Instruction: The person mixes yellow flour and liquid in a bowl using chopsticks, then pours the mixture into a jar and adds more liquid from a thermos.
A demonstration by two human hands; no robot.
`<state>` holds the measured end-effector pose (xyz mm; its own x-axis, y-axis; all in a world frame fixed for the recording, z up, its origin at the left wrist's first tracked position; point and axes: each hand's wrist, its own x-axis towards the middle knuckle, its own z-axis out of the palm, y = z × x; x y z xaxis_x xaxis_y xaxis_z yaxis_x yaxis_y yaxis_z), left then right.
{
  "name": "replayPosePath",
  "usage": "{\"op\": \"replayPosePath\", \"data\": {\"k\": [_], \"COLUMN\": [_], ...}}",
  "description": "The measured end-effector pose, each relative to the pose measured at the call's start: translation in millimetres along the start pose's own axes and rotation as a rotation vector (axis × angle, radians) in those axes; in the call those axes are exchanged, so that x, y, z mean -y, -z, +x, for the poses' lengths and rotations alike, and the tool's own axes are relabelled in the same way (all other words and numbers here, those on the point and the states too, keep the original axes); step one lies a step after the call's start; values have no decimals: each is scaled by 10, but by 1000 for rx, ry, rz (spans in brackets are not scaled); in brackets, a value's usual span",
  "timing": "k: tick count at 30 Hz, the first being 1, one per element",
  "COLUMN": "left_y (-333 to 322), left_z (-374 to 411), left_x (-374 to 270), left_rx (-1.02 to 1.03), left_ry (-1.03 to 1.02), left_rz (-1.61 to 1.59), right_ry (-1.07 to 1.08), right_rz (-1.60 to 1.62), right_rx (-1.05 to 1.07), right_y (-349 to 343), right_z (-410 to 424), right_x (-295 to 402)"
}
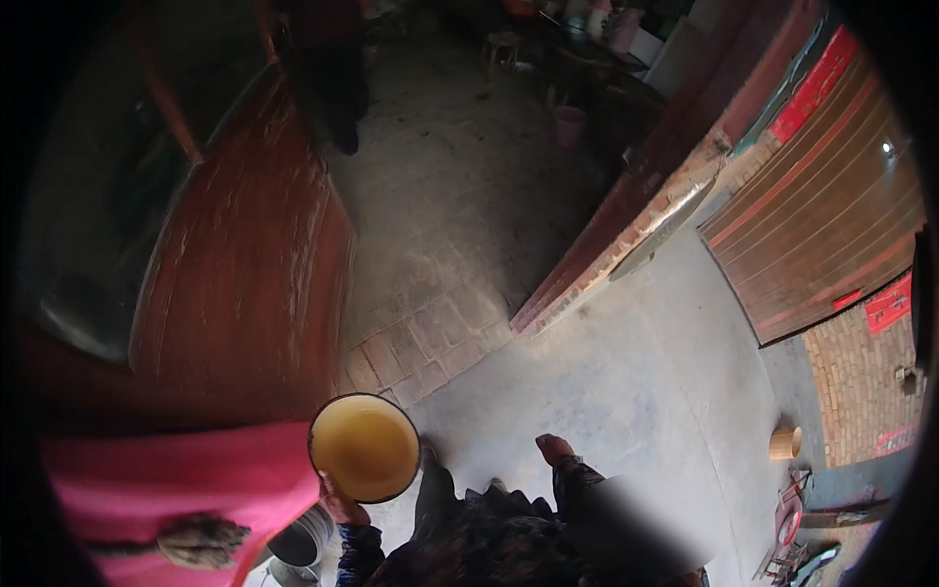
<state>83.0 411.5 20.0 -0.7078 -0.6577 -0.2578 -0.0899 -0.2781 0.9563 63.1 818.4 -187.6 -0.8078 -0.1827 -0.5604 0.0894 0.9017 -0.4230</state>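
An enamel basin (365, 449) with a dark rim and a yellowish inside is in my left hand (342, 501), which grips its lower left edge. Whether there is liquid in it is hard to tell. My right hand (555, 449) hangs out to the right above the grey concrete floor (612, 381). Nothing shows in it, and its fingers are too small to make out clearly. Pink cloth (191, 477) spreads to the left of the basin, and a straw whisk brush (204, 541) lies on it. Below the basin stands a metal bucket (302, 537).
A red wooden door panel (242, 271) and a door frame (623, 198) flank a brick-paved doorway (411, 323). Inside, in shadow, are a person (330, 73), a pink bucket (570, 125) and a stool (502, 48). A woven basket (785, 443) stands far right.
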Motion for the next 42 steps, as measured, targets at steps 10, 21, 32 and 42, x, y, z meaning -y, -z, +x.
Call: {"op": "replayPosePath", "data": {"k": [10, 21, 32, 42], "left_y": [-1106, -1962, -3806, -5619], "left_z": [1279, 2971, 4177, 5447], "left_x": [-155, -57, -234, -528], "left_rx": [222, 252, 208, 419], "left_ry": [32, -189, -10, 12], "left_rz": [35, 416, 147, 168], "right_ry": [-172, -47, -31, -574], "right_rz": [106, -71, -88, 411], "right_rx": [40, 145, -289, -66], "right_y": [505, 579, 2337, 3266], "right_z": [581, 2138, 4589, 5061], "right_x": [319, 81, 340, 308]}}
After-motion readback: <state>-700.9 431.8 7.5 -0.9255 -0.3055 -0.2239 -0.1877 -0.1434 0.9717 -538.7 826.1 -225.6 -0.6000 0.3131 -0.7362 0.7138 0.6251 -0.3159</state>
